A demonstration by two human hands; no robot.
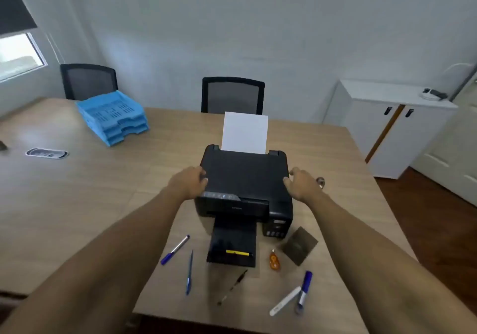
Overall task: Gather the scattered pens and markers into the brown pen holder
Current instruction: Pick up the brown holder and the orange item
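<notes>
Several pens and markers lie on the wooden table point(77, 204) near its front edge. A blue-capped marker point(175, 249) and a thin blue pen point(189, 271) are left of the printer's output tray. A dark slim pen point(232, 287) lies in front of the tray. At the right front are another blue marker point(304, 291) and a white marker point(285, 300), touching. The brown pen holder point(299, 248) stands right of the tray. My left hand point(189, 182) and my right hand point(303, 184) press against the two sides of the black printer point(245, 178).
White paper point(244, 132) stands in the printer's rear feed. A yellow strip point(237, 253) lies on the output tray. An orange correction tape point(274, 260) sits beside the holder. Blue stacked trays point(113, 116) are at back left, two chairs behind, a white cabinet point(392, 127) right.
</notes>
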